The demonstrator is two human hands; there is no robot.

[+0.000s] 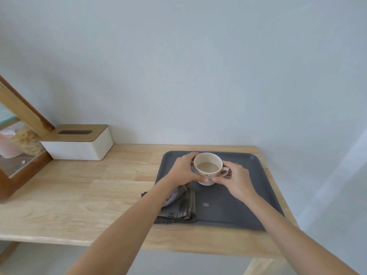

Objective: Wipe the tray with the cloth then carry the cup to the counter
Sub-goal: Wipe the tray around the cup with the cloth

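A cream cup (207, 167) holding pale brown drink stands on the far half of a dark grey tray (254, 195), its handle pointing right. My left hand (183, 169) wraps the cup's left side. My right hand (235, 177) grips the right side at the handle. A folded grey cloth (179, 209) lies on the tray's near left corner, partly under my left forearm and hanging over the tray's edge. A small pale spot (206, 204) marks the tray near its middle.
The tray rests on the right end of a light wooden table (89, 191) against a pale wall. A white tissue box with a wooden lid (79, 143) stands at the back left. A wooden-framed glass case (17, 153) holding jars sits at the far left.
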